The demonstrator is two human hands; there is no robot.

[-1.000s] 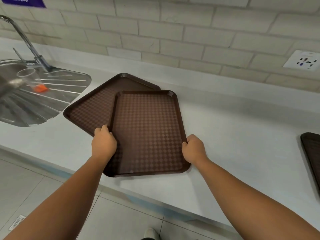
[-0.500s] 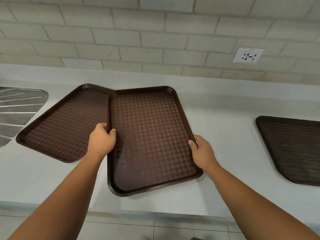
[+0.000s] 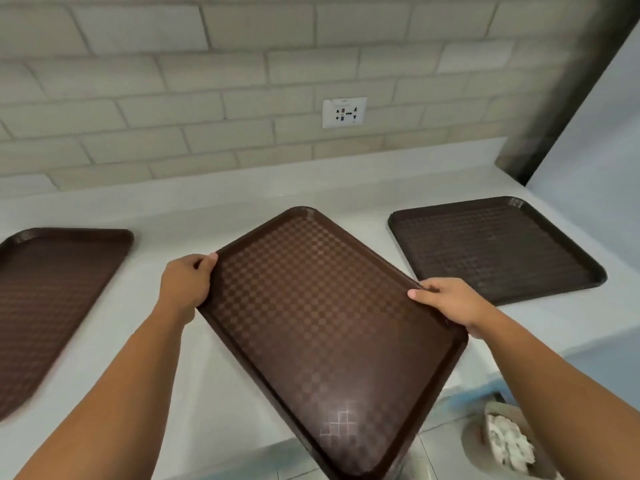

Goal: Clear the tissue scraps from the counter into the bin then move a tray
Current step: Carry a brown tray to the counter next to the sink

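So the brown tray [image 3: 322, 327] is mid-frame, tilted over the white bench [image 3: 214, 216], left hand [image 3: 185, 284] curled round its left edge, right hand [image 3: 446, 301] gripping its right edge. A second tray [image 3: 52, 299] lies far left, a third tray [image 3: 491, 247] upper right. Bin [image 3: 474, 443] holding tissue scraps [image 3: 507, 441] bottom right.

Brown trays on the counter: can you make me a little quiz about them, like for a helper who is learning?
1. True or false: the left hand and the right hand both grip the middle brown checkered plastic tray.
2. How many brown trays show? A two, B three, C four.
3. Fill in: the grey bin holding white tissue scraps stands on the floor at the lower ___.
Key: 1 true. 2 B: the middle one, the left brown tray, the right brown tray. 3 right.
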